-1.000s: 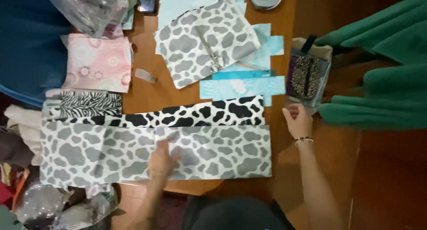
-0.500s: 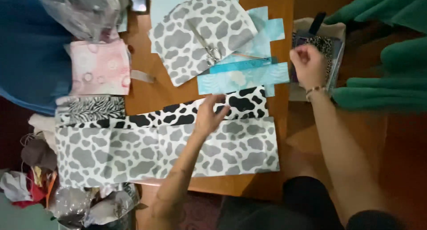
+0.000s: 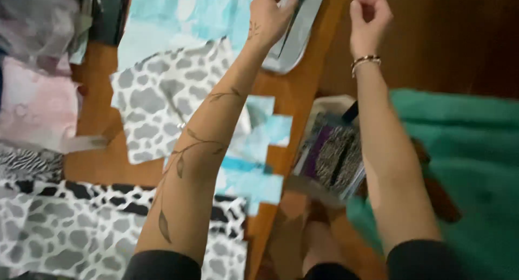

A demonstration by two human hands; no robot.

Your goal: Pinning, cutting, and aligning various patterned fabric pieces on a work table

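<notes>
Wooden table [image 3: 292, 99] takes most of the view, covered in cut fabric. Biggest piece: grey cow-print fabric [image 3: 59, 236] along the near edge, with a black-and-white cow-print strip [image 3: 102, 193] just above it. Green cloth [image 3: 465, 166] hangs off to the right, clear of the table. A second grey cow-print piece [image 3: 157, 101] sits mid-table, under the left forearm. Light blue fabric pieces [image 3: 254, 166] lie near the table's right edge, more blue at the far end. Pink patterned fabric [image 3: 35, 109] at left. Small pouch of patterned items [image 3: 332, 155] sits between the two arms. Left hand [image 3: 267, 15] is at the far end on a grey flat object [image 3: 300, 34], fingers curled on it; blurred, can't tell if it's actually gripped. Right hand [image 3: 369, 15] is beside it in the air, loosely fisted, holding nothing visible.
</notes>
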